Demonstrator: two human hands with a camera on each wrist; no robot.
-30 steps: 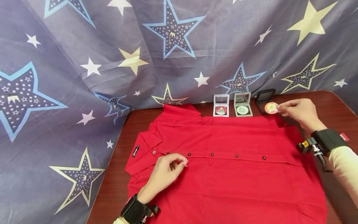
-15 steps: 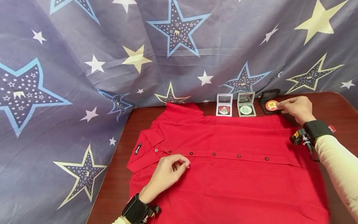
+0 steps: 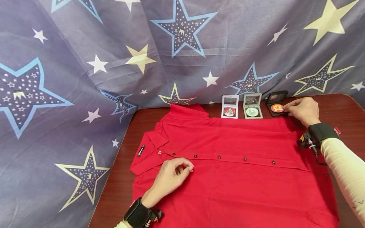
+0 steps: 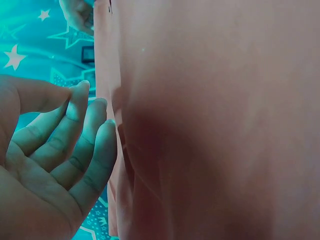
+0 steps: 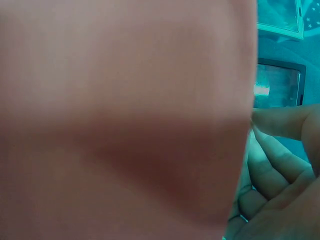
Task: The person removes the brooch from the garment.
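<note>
A red button-up shirt (image 3: 242,186) lies flat on the dark wooden table (image 3: 345,107), collar to the left. My left hand (image 3: 186,168) rests on it just below the button row, fingers loosely curled and holding nothing; the left wrist view shows the relaxed fingers (image 4: 85,120) beside the shirt (image 4: 215,125). At the far right my right hand (image 3: 286,108) pinches a red round badge (image 3: 277,108) at its edge, and the badge sits in an open black case (image 3: 278,97). The right wrist view shows mostly the shirt (image 5: 125,100), with the black case (image 5: 282,85) behind it.
Left of the black case stand an open white case with a red badge (image 3: 229,109) and an open grey case with a green badge (image 3: 252,109). A star-patterned blue cloth (image 3: 85,79) hangs behind and drapes over the table's left side.
My right hand has carried the red badge down and slightly back, from in front of the black case into it. The left hand has stayed in place on the shirt.
</note>
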